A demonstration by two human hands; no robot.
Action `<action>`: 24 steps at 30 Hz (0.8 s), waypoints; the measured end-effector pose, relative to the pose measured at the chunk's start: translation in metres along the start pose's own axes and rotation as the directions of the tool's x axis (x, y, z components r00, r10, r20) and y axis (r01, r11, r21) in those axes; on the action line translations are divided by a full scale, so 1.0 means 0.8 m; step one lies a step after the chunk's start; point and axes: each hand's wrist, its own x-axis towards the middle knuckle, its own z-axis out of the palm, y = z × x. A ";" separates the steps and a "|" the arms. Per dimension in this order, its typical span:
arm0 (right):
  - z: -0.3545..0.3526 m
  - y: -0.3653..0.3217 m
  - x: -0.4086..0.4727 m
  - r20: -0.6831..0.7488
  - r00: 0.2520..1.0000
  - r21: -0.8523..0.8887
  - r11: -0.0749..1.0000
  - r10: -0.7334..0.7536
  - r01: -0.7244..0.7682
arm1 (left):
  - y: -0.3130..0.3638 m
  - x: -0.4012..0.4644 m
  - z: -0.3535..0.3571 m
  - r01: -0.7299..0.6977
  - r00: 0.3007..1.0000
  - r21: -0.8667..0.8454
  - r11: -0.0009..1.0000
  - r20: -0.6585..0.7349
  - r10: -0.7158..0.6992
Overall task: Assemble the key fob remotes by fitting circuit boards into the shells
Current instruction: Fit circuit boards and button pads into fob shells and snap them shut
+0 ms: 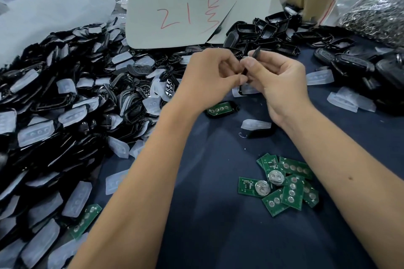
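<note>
Lying nearest, below the grip, are green circuit boards; above them the left hand and right hand together pinch a black shell; beyond it, a card reads "21" in red.

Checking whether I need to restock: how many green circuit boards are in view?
About 9: roughly seven in the loose pile on the cloth, one at the shell heap's lower edge, one seated in a shell below the hands. Overlaps may hide more.

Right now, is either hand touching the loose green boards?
No: both hands, left and right, hold a black shell well above the green boards.
</note>
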 end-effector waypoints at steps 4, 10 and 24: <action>-0.009 -0.008 0.004 0.079 0.994 0.241 0.966 0.075 -0.092 | -0.012 0.000 -0.030 0.106 0.922 0.313 0.944 0.324 -0.211; -0.027 -0.014 0.008 0.239 0.964 0.267 0.947 0.114 -0.178 | 0.002 -0.003 -0.033 0.076 0.831 0.347 0.935 0.496 -0.252; -0.044 -0.009 0.018 0.292 0.942 0.134 0.968 0.167 -0.213 | -0.010 0.001 0.021 0.463 0.831 -0.816 0.345 0.264 -0.490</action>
